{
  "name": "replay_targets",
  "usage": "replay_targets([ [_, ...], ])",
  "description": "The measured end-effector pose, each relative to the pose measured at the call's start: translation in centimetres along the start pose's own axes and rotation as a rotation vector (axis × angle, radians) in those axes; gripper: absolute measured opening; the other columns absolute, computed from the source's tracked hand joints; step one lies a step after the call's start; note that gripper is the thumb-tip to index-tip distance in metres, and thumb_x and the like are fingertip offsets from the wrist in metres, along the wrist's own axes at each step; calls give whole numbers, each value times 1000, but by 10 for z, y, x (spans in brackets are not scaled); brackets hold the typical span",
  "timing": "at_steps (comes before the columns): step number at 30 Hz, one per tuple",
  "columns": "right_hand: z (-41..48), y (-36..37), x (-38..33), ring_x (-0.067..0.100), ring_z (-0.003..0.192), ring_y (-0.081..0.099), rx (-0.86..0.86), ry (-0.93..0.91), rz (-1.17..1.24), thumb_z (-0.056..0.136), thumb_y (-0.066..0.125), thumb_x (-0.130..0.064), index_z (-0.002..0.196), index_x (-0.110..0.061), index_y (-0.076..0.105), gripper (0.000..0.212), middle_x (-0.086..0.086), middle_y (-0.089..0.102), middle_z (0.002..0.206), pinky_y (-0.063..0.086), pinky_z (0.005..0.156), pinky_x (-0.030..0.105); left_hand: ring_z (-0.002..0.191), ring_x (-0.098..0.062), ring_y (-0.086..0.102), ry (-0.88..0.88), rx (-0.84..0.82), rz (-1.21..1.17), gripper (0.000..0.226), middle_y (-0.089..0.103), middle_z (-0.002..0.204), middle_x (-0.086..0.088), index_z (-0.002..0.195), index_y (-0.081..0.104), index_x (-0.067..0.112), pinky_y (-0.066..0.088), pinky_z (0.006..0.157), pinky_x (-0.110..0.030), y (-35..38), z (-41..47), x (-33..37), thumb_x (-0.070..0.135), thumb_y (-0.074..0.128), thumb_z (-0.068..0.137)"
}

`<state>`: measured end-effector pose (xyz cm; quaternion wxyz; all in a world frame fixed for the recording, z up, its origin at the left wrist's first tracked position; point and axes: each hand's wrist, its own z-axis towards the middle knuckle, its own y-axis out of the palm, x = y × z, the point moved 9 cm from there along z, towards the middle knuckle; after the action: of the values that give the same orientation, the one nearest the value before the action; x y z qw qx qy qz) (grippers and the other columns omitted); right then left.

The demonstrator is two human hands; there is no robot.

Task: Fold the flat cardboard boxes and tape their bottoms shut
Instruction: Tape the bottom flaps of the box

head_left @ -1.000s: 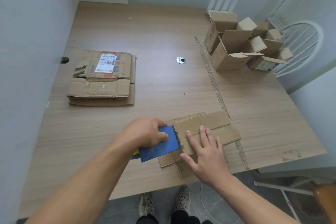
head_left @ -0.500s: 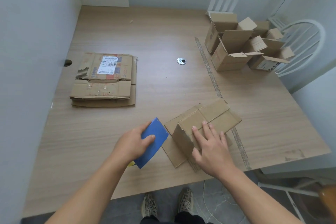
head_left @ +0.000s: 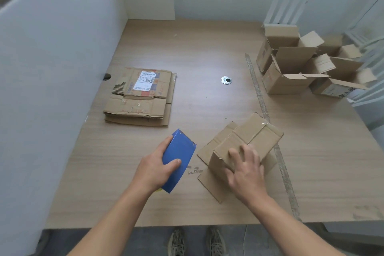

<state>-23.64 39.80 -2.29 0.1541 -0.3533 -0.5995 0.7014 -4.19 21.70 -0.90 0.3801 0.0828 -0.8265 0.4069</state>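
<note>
A small cardboard box [head_left: 253, 137] stands upside down near the table's front edge, its bottom flaps folded over and its lower flaps splayed on the wood. My right hand [head_left: 246, 170] presses on its near side, slightly blurred. My left hand [head_left: 154, 167] grips a blue tape dispenser [head_left: 178, 158], held just left of the box and apart from it. A stack of flat cardboard boxes [head_left: 141, 97] with a white label lies at the left.
Several folded open boxes [head_left: 291, 66] crowd the back right corner. A round metal grommet [head_left: 226, 80] sits mid-table. A strip of old tape [head_left: 260, 97] runs along the table seam. A white partition [head_left: 52, 68] borders the left side; white chairs stand at the right.
My left hand has drawn the blue dispenser away from the box, leftward and tilted upright. The box has turned and risen under my right hand. My view has tipped upward.
</note>
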Motion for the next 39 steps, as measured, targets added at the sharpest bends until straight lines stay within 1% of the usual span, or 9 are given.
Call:
replay_targets([
  [6, 25, 0, 15, 36, 146, 25, -101, -268, 131, 73, 79, -7, 127, -34, 40, 71, 7, 39, 149, 39, 104, 62, 97, -13, 60, 33, 51, 14, 68, 61, 116, 14, 144, 29, 58, 53, 81, -33, 4, -10, 8, 39, 63, 88],
  [9, 35, -6, 22, 30, 147, 26, -162, -366, 151, 76, 78, -13, 144, -36, 43, 80, 1, 39, 154, 39, 108, 56, 96, -7, 58, 44, -19, 35, 68, 58, 119, 17, 143, 28, 60, 54, 71, -29, 13, -13, 15, 35, 63, 90],
  [13, 44, -9, 26, 31, 144, 33, -195, -460, 123, 81, 73, -40, 143, -30, 49, 68, 2, 42, 153, 43, 104, 56, 95, -5, 58, 44, 6, 59, 67, 58, 121, 17, 143, 25, 61, 53, 72, -29, 19, -16, 24, 36, 60, 91],
  [20, 49, -10, 31, 36, 145, 30, -221, -593, 122, 82, 76, -20, 143, -23, 51, 66, 6, 39, 154, 38, 110, 55, 98, -9, 59, 113, 118, 82, 68, 58, 122, 17, 143, 23, 62, 50, 81, -28, 24, -31, 42, 36, 61, 92],
  [23, 52, -16, 32, 32, 148, 24, -262, -613, 83, 87, 68, -37, 146, -28, 46, 63, 1, 33, 158, 34, 113, 52, 91, -13, 59, 181, 148, 176, 70, 60, 114, 14, 143, 21, 63, 51, 80, -31, 25, -35, 55, 36, 61, 93],
  [25, 54, -25, 31, 27, 150, 18, -276, -606, 61, 89, 45, -61, 145, -33, 46, 63, -4, 32, 158, 27, 115, 49, 87, -15, 56, 213, 185, 315, 70, 58, 112, 15, 144, 19, 63, 49, 77, -31, 23, -38, 64, 37, 59, 94],
  [30, 63, -68, 16, 31, 129, 53, -38, -661, 213, 90, 46, -54, 126, -24, 66, 51, -1, 66, 124, 48, 95, 50, 68, -23, 55, 565, 256, 592, 67, 61, 97, 10, 146, 15, 60, 49, 53, -37, 26, -55, 97, 42, 51, 92],
  [33, 67, -81, 7, 22, 117, 57, -96, -618, 380, 91, 47, -53, 130, -24, 63, 51, -2, 65, 121, 51, 92, 44, 55, -23, 47, 794, 318, 722, 60, 56, 80, 4, 148, 26, 44, 44, 47, -35, 28, -66, 111, 38, 49, 93],
  [39, 55, -82, -14, 8, 116, 54, -274, -706, 503, 92, 65, -32, 135, -28, 58, 44, -7, 61, 128, 43, 101, 28, 58, -21, 48, 975, 341, 793, 58, 56, 83, 1, 147, 32, 38, 48, 52, -34, 29, -87, 125, 33, 55, 93],
])
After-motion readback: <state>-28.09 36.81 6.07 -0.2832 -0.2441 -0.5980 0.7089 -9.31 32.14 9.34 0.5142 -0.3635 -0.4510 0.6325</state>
